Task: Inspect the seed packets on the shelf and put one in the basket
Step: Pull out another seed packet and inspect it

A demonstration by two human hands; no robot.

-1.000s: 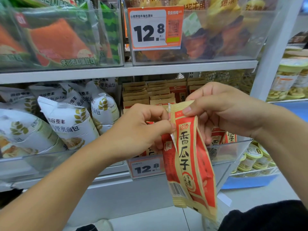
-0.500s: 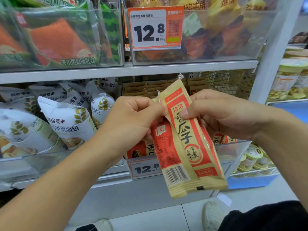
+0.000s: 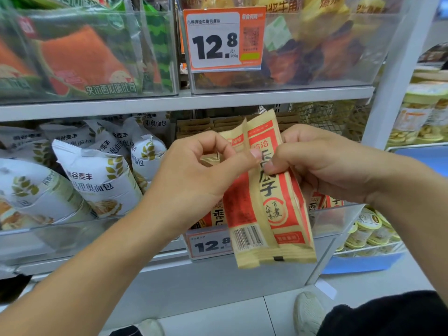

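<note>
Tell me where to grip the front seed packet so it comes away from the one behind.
Pinch the front seed packet at its flat top seal, from the right: it hangs upright, and the back packet overlaps its left side.

Both hands (image 3: pixel 261 173) pinch two seed packets (image 3: pixel 266 202) (barcode side showing) before shelf (image 3: pixel 169 103).

Shelf packets (image 3: pixel 219 215) behind hands (image 3: pixel 194 177)

I see bright, even store light with soft shadows, glare on the clear bins (image 3: pixel 291 76) above the price tag (image 3: pixel 224 40), blurred packaging there, and wide-angle bending toward the edges.
</note>
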